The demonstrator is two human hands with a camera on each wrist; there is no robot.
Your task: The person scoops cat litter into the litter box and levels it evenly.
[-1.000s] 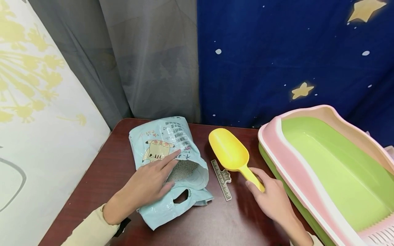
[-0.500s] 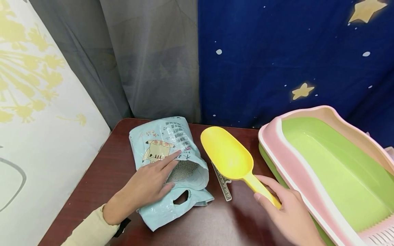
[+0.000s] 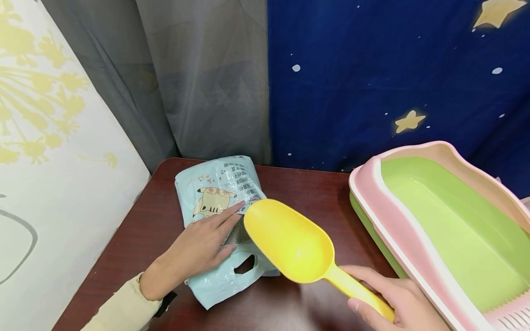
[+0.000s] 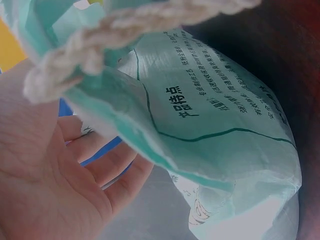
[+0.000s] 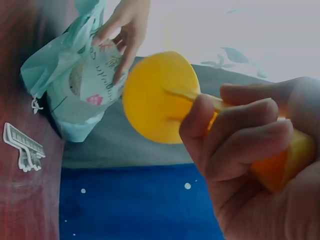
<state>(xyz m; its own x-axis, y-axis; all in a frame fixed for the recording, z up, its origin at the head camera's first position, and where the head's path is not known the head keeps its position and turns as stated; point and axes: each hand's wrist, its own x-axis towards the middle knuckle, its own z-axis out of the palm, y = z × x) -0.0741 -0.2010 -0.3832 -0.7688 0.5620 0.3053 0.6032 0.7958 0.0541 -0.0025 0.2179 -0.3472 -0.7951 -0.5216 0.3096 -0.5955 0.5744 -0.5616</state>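
My right hand point(image 3: 403, 296) grips the handle of a yellow scoop point(image 3: 290, 241), whose bowl looks bare. The bowl's far end overlaps the mouth of a light blue bag point(image 3: 219, 172) in the head view; in the right wrist view, bag and scoop look apart. Grey granules point(image 3: 237, 232) show inside the torn mouth. On the bag's printed face rests my left hand point(image 3: 198, 246), its fingers extended beside the opening. A white rope point(image 4: 125, 30) crosses the left wrist view in front of the bag.
To the right stands a green litter box point(image 3: 447, 220) with a pink rim point(image 3: 397, 225). A bag clip point(image 5: 24, 147) lies on the dark red table point(image 3: 298, 184), hidden behind the scoop in the head view. Curtains point(image 3: 215, 82) hang behind.
My right hand has brought the scoop left and nearer to me, from above the clip to over the bag's right edge. The left hand and the bag have stayed put.
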